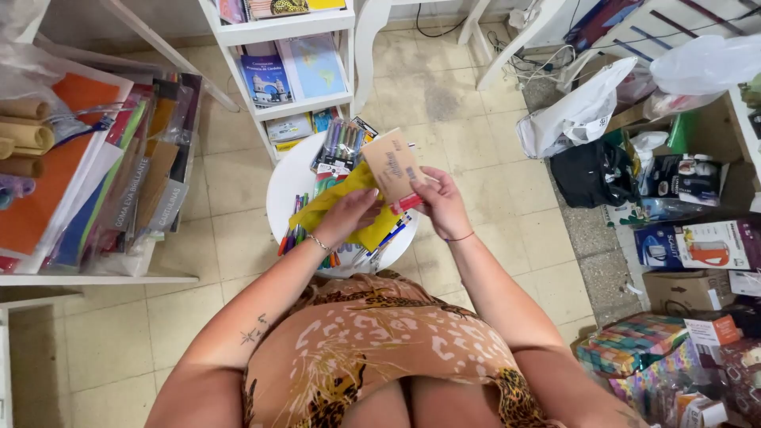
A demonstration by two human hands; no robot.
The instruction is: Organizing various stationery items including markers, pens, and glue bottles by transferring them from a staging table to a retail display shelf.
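Together, both hands (396,210) grip a tan card packet (391,165) above the round white stool (281,190).

A worn beige tiled floor (476,103) fills the room. A white wooden bookshelf (285,28) stands far centre, a white shelf of coloured paper sheets (95,277) left, stacked cardboard boxes (690,289) right.

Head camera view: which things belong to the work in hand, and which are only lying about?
In hand:
- small tan cardboard packet, held by right hand
- yellow cloth, under left hand
- pens on the round white stool

Lying about:
- white plastic bag
- black bag
- coloured paper sheets on the shelf
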